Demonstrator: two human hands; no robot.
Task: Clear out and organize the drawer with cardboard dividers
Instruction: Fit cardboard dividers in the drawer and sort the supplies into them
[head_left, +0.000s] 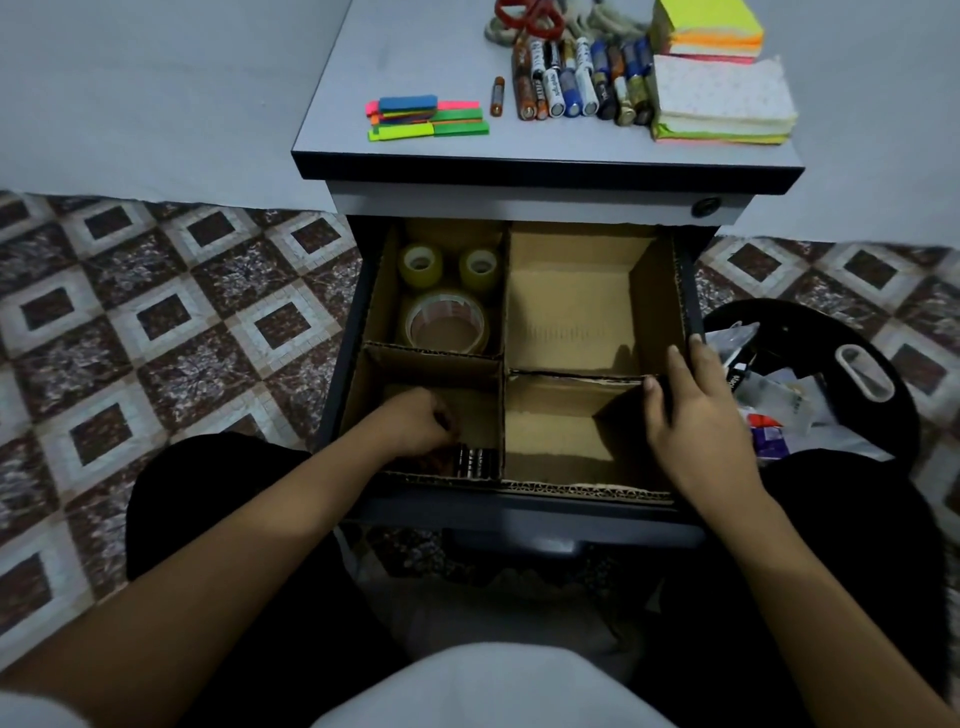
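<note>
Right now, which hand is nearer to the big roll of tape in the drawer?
Left. The left hand is in the front-left compartment, directly in front of the big tape roll across one divider. The right hand rests at the drawer's right side.

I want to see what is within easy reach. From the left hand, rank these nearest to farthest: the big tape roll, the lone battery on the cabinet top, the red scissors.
1. Big tape roll, in the drawer's back-left compartment, just beyond the left hand.
2. Lone battery, on the cabinet top, left of the battery row.
3. Red scissors, at the top's far edge.
</note>
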